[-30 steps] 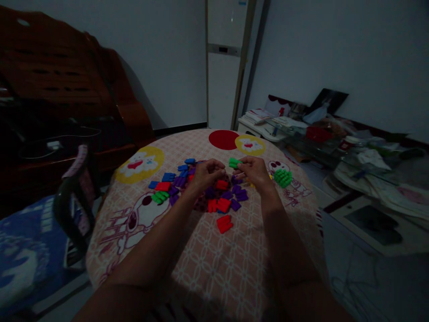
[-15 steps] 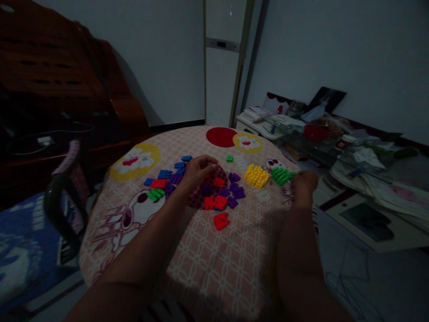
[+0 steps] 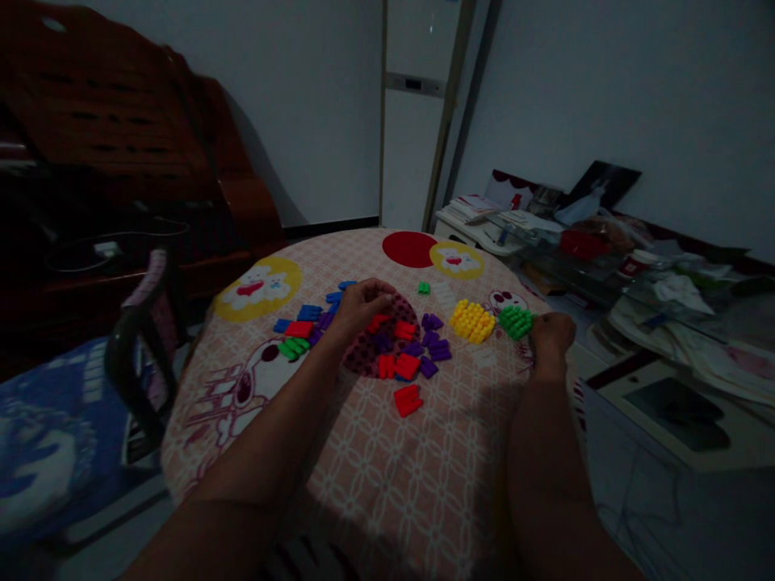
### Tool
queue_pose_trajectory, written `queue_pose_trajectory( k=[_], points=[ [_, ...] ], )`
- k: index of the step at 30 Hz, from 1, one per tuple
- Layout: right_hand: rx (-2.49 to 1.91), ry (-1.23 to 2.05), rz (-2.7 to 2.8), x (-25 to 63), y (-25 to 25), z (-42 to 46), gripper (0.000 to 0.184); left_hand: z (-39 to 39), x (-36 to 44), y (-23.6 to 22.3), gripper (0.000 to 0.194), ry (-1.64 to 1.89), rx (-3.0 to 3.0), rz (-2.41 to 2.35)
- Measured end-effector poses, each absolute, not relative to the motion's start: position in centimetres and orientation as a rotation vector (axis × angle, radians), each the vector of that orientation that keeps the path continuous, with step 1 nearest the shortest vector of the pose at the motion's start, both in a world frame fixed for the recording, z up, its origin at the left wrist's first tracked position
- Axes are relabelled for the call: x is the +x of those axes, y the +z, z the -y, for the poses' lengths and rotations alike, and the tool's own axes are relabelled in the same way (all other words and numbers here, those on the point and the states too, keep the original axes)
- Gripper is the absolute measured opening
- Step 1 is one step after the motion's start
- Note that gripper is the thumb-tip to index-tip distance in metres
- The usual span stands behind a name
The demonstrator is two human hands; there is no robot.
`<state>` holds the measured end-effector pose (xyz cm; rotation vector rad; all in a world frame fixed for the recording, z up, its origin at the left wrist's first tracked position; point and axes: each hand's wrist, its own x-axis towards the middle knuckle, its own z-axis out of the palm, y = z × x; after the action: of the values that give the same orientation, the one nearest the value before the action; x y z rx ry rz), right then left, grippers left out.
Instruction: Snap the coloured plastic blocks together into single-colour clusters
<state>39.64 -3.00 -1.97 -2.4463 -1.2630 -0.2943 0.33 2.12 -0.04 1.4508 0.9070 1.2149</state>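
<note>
Coloured plastic pieces lie on a round table (image 3: pixel 375 476) with a cartoon cloth. My left hand (image 3: pixel 362 305) rests curled over the mixed heap of red, purple and blue pieces (image 3: pixel 400 355), fingertips on a red one. My right hand (image 3: pixel 552 337) is closed at the table's right edge, touching the stack of green pieces (image 3: pixel 516 321). A stack of yellow pieces (image 3: pixel 471 320) sits just left of the green one. One small green piece (image 3: pixel 424 287) lies alone farther back. A lone red piece (image 3: pixel 408 399) lies nearest me.
A dark chair back (image 3: pixel 142 347) stands at the table's left. A wooden bench (image 3: pixel 121 161) is behind it. Cluttered low furniture with papers and cloths (image 3: pixel 581 242) fills the right side. A tall white cabinet (image 3: pixel 417 113) stands at the back wall.
My right hand left the middle and moved right to the green stack, uncovering the yellow stack. A small green piece now lies on the table. My left hand stayed over the heap.
</note>
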Motion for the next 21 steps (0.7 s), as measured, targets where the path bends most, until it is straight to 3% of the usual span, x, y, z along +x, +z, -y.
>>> queue_pose_trajectory(
  k=[4, 10, 17, 21],
  points=[
    [-2.482, -0.212, 1.167, 39.1, -1.6, 3.1, 0.041, -3.0, 0.0, -0.5, 0.037, 1.208, 1.474, -0.953],
    [-2.268, -0.371, 0.81, 39.4, 0.3, 3.5, 0.045, -6.7, 2.8, -0.9, 0.028, 1.126, 1.886, -1.12],
    [-2.124, -0.231, 0.756, 39.6, 0.8, 3.9, 0.044, -10.8, 11.2, -1.4, 0.054, 0.701, 2.424, -1.261],
    [-2.061, -0.188, 0.763, 38.9, 0.9, 3.3, 0.045, -11.4, 13.0, -2.3, 0.046, 0.34, 2.527, -1.396]
  ],
)
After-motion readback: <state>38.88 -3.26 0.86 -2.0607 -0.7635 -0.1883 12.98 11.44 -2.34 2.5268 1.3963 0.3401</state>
